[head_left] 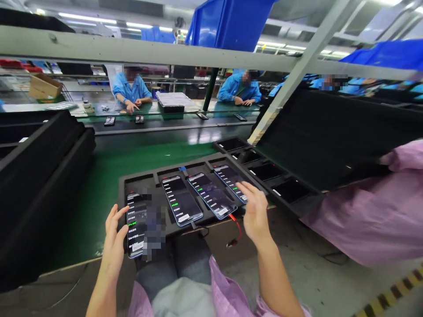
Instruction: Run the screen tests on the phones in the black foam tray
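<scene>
Four smartphones lie side by side in a black foam tray (pixel 211 215), their lit screens showing dark lists with one green line each. My left hand (pixel 114 233) is at the left edge of the leftmost phone (pixel 136 220), thumb and fingertips apart against its side. My right hand (pixel 256 211) has its fingers stretched over the rightmost phone (pixel 228 178), fingertips at its screen; part of that phone is hidden. Between them lie a second phone (pixel 180 198) and a third phone (pixel 209 193). A red cable (pixel 237 224) comes from the third phone's lower end.
More black trays with dark phones (pixel 266 171) stand at the right, beside a raised black foam lid (pixel 340 145). Stacked black foam (pixel 46 189) is at the left. A metal rail (pixel 148 53) crosses above. Beyond the green table (pixel 148 154), people in blue work at a belt.
</scene>
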`<state>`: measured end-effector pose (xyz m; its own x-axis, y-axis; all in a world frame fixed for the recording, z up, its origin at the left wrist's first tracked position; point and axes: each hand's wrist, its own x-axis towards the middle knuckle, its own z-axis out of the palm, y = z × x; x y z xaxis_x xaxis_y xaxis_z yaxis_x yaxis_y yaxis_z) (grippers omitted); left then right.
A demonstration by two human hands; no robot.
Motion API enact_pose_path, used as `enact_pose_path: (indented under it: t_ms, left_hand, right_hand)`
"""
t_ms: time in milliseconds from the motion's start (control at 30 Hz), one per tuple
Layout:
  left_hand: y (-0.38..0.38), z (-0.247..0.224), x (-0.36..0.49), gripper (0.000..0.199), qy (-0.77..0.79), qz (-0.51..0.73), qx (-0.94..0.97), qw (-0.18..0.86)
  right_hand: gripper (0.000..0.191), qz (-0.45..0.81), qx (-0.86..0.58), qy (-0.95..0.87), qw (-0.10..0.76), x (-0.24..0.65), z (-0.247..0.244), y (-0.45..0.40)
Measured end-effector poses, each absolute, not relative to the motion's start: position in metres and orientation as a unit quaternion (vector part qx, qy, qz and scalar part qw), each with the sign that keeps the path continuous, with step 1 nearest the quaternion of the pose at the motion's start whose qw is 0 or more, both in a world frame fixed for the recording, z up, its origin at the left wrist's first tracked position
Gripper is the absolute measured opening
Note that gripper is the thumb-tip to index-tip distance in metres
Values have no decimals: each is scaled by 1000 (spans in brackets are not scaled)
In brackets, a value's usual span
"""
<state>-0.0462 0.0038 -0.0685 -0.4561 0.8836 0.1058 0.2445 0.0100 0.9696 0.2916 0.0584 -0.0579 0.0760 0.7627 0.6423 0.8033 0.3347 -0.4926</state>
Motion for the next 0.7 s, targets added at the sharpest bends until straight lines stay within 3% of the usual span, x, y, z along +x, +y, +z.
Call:
enact_pose_path:
  t_ms: [200, 367, 700]
  left_hand:
    - [-9, -75, -51, 55, 654, 547, 432, 292]
    - [-15, -79, -65, 72, 656, 500, 478, 301]
    - [-8, -62, -60, 80, 707, 449, 500, 222]
  right_hand:
    - [61, 103, -434, -824, 350, 247, -41, 49]
    - [61, 154, -427, -839, 300, 229, -35, 60]
    - [50, 151, -475, -827, 262, 202, -25, 68]
